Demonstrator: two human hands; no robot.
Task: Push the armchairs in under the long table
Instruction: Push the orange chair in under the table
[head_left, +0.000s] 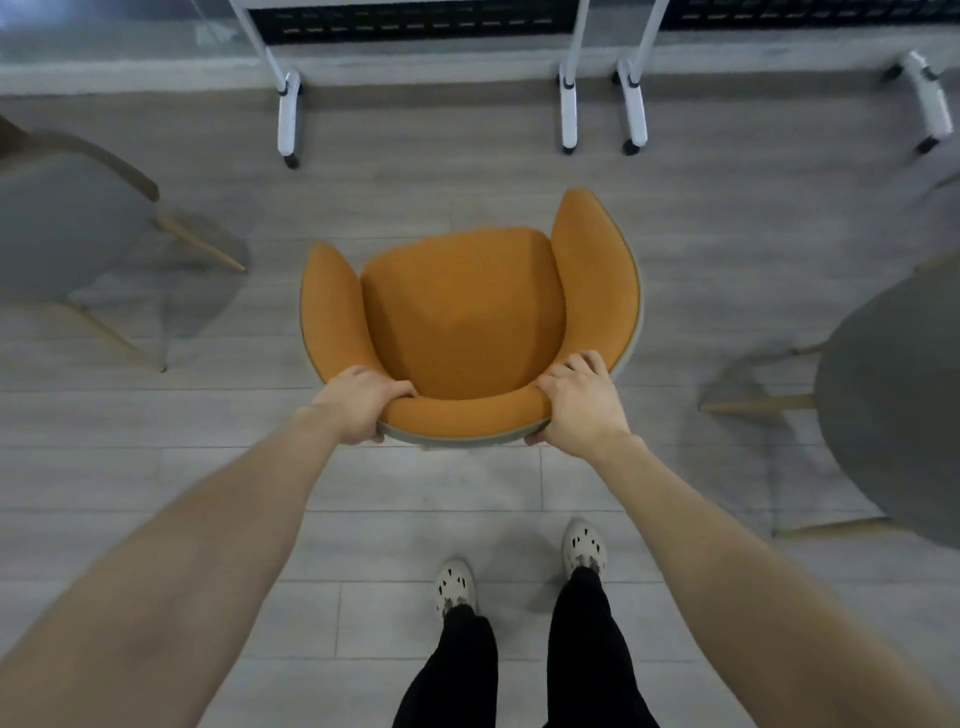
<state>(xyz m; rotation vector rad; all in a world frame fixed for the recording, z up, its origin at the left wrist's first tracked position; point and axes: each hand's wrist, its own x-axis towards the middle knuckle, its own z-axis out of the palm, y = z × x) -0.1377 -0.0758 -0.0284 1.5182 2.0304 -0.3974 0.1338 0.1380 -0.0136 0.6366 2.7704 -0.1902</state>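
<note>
Grey plank floor (156, 467), both hands gripping orange armchair (462, 312) backrest

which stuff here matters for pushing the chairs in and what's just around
In the job: orange upholstered armchair, gripped at its backrest by left hand and right hand; white wheeled table legs; grey armchair at left.

Just around: grey round-edged furniture at right; pale wood-plank floor.

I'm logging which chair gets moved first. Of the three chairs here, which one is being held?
The orange armchair in the middle: the left hand and right hand grip its backrest. The grey chair on the left and the grey chair on the right stand untouched.
</note>
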